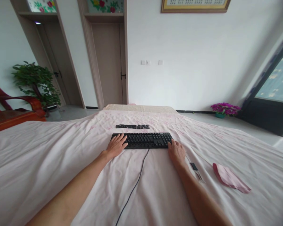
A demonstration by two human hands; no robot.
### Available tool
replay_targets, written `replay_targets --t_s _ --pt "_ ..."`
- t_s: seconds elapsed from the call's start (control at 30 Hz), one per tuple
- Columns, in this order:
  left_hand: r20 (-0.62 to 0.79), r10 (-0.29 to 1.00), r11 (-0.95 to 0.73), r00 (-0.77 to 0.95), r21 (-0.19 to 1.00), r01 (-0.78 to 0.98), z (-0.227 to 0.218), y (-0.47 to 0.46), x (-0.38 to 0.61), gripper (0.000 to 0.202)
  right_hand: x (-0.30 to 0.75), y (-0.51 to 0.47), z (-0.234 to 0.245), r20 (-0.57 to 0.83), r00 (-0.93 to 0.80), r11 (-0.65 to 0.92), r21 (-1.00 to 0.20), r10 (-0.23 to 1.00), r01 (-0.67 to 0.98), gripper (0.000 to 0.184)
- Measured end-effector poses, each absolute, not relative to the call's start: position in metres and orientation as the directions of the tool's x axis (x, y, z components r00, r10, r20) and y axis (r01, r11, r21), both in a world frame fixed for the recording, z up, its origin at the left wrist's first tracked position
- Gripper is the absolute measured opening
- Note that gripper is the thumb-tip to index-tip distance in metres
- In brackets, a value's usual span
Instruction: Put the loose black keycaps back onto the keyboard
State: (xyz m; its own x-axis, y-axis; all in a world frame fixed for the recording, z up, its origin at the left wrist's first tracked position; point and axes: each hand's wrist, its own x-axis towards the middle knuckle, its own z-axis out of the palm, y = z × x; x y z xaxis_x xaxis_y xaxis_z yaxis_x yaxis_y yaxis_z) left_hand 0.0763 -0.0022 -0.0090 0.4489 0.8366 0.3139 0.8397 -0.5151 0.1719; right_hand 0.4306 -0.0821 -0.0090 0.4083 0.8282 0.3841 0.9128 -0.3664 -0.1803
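A black computer keyboard [146, 140] lies on the cloth in front of me, its cord running from the near edge towards me. Part of its near row looks bare, without keycaps. My left hand [116, 145] grips the left end, fingers over the top and thumb at the near side. Around the right end is my right hand [176, 150], thumb on top and fingers curled at the edge, partly hidden. Just beyond the keyboard, loose black keycaps [129, 126] are lined up in a row. Right of my right forearm lies a small wire tool with a black handle [193, 166].
A pink folded cloth [231, 178] lies at the right on the pale flowered bedcover [85, 157]. The black cord [134, 188] crosses the cover towards me. A wooden chair [19, 114] and a leafy plant [35, 78] stand left; purple flowers [226, 108] stand far right.
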Motion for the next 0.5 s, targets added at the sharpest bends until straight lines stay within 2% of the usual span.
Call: replay_targets --t_s 0.13,0.3,0.5 --pt "0.258 0.834 -0.539 0.487 0.192 0.82 0.007 0.01 0.088 0.047 0.429 -0.085 -0.007 0.402 0.397 -0.359 -0.169 0.825 0.918 0.047" --pt "0.211 0.864 -0.497 0.457 0.21 0.842 0.001 0.008 0.123 0.067 0.429 -0.086 -0.007 0.424 0.384 -0.335 -0.189 0.82 0.923 0.046" --pt "0.208 0.824 -0.561 0.527 0.17 0.81 -0.005 -0.001 0.122 0.064 0.429 -0.087 -0.006 0.39 0.383 -0.346 -0.164 0.837 0.924 0.047"
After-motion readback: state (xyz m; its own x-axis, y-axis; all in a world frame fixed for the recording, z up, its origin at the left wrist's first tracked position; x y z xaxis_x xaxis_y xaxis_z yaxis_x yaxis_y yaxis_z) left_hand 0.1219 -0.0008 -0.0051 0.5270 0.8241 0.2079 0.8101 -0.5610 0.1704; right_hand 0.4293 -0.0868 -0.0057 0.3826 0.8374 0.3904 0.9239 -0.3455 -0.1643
